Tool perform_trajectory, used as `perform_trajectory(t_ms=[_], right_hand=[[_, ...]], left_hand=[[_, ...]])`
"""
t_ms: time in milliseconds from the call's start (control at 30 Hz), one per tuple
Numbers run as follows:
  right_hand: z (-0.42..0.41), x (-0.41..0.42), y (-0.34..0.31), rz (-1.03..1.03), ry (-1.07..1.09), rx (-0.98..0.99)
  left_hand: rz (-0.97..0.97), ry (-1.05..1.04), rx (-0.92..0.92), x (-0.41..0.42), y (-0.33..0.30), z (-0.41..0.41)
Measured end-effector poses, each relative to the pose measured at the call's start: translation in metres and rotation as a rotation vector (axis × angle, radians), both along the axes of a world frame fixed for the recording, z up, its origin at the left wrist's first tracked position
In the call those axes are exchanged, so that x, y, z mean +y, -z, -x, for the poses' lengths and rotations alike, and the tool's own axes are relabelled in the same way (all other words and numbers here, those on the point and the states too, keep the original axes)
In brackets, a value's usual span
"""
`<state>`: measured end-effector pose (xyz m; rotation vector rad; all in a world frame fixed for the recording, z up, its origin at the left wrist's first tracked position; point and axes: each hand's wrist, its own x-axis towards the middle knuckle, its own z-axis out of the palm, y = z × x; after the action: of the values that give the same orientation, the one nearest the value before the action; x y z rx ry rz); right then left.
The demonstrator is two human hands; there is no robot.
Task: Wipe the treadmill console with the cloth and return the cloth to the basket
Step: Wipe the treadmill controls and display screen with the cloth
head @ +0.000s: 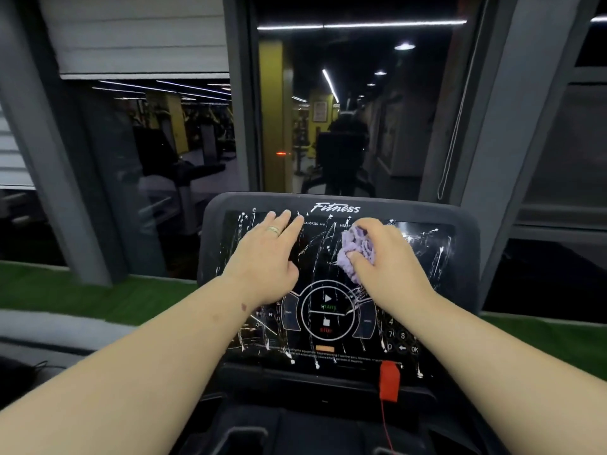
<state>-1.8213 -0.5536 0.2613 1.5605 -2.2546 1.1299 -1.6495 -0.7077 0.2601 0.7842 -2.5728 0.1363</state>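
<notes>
The black treadmill console fills the lower middle of the view, its panel streaked with white marks. My right hand grips a bunched purple cloth and presses it against the upper right part of the panel. My left hand lies flat on the upper left of the panel, fingers straight, a ring on one finger. No basket is in view.
A red safety key with a red cord hangs at the console's lower right. Dark cup holders sit below the console. A window with grey frames stands right behind it, above a strip of green turf.
</notes>
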Motion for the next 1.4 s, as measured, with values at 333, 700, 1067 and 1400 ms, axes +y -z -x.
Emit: perform_trajectory(t_ms=[333,700,1067,1400], right_hand=[[0.026,-0.043,-0.023,0.124,0.184,0.114],[0.007,-0.077,-0.013,0.008,0.192,0.294],[0.034,-0.055,-0.019,-0.071,0.141,0.243],[0.042,-0.055,-0.025,-0.058,0.104,0.21]], left_hand=[[0.147,0.032,-0.039,-0.072,-0.036,0.017],[0.143,0.209,-0.07,-0.09,-0.042,0.059],[0.085,0.188,-0.103,-0.07,-0.05,0.079],[0.043,0.154,-0.119,-0.062,-0.05,0.081]])
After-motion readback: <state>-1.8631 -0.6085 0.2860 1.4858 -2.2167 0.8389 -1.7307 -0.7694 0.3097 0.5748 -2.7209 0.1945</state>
